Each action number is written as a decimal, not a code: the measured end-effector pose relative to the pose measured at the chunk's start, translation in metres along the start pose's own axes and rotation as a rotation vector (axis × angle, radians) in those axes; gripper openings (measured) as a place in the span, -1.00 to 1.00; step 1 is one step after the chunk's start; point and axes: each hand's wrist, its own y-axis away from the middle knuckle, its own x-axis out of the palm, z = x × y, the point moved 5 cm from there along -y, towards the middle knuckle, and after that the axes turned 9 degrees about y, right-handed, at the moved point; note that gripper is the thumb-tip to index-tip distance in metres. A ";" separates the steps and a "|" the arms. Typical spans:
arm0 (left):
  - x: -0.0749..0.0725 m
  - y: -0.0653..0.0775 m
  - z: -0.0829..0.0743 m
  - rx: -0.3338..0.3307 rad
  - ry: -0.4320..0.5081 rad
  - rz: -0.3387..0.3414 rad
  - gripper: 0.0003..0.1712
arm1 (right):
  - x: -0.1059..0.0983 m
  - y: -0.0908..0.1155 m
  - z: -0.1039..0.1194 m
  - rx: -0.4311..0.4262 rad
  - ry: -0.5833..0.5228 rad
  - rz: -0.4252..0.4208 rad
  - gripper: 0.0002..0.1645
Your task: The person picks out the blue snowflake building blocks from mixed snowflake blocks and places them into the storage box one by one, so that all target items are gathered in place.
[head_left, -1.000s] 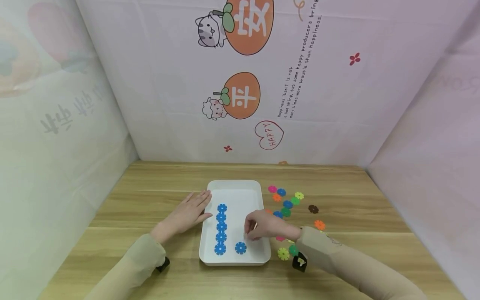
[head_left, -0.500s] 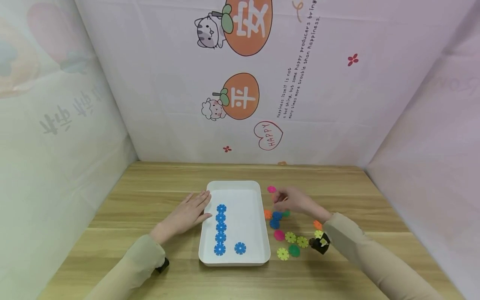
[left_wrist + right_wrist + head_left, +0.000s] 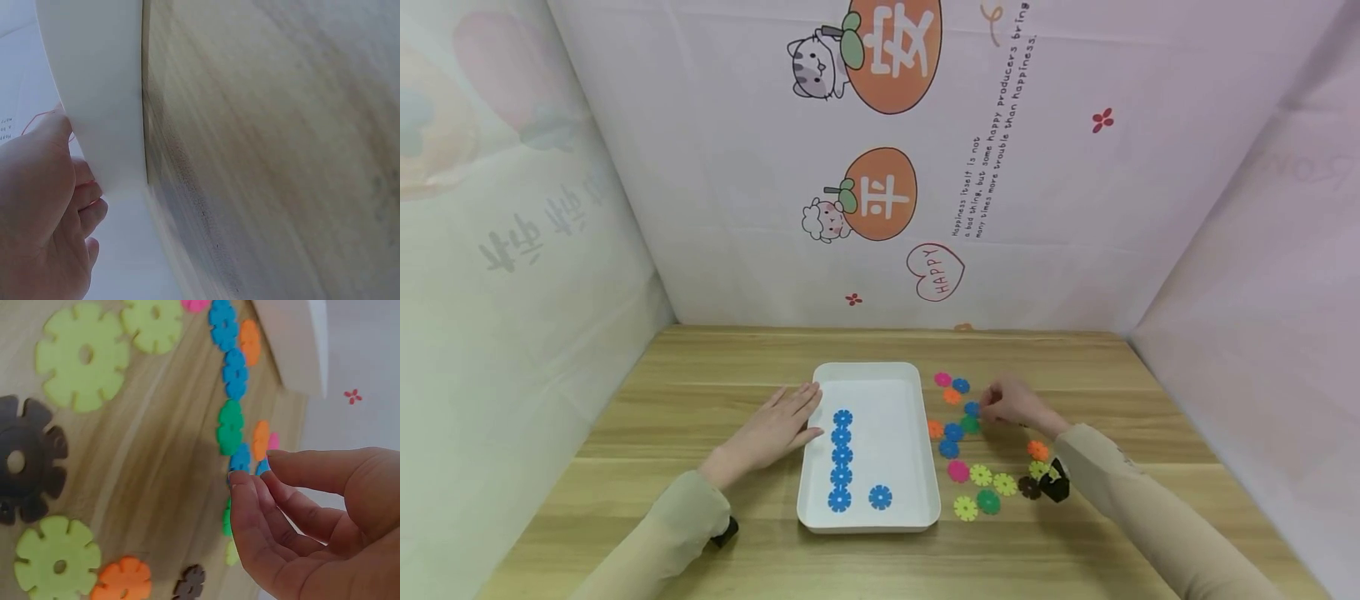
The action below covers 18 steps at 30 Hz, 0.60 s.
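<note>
My left hand (image 3: 780, 423) rests along the left rim of the white tray (image 3: 868, 373), fingers stretched out; the left wrist view shows the fingers (image 3: 87, 200) against the tray wall. Inside the tray, several blue notched flower discs (image 3: 842, 455) form a column on the left, with one more blue disc (image 3: 880, 497) at the lower right. My right hand (image 3: 1017, 403) is over the loose discs right of the tray. Its fingertips overlap a blue disc (image 3: 240, 456) beside a green disc (image 3: 230, 428). Thumb and fingers are loosely bent and apart, with nothing showing between them.
More loose discs lie on the wooden table (image 3: 715, 350), including pink (image 3: 958, 471), yellow (image 3: 1004, 483), orange (image 3: 1037, 451) and dark brown (image 3: 1029, 487) ones. A printed white cloth (image 3: 737, 208) stands behind the table, and cloth sides rise to left and right.
My right hand has left the tray's lower right, reached over the loose discs, then shifted slightly right. My left hand has stayed on the rim.
</note>
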 end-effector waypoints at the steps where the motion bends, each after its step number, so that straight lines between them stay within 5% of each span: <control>1: 0.000 0.000 0.000 0.000 0.000 0.000 -0.22 | 0.001 -0.001 -0.003 0.010 0.009 0.005 -0.86; 18: 0.001 0.000 0.000 0.002 -0.017 0.000 -0.22 | 0.015 -0.024 -0.018 0.088 0.074 -0.019 -0.84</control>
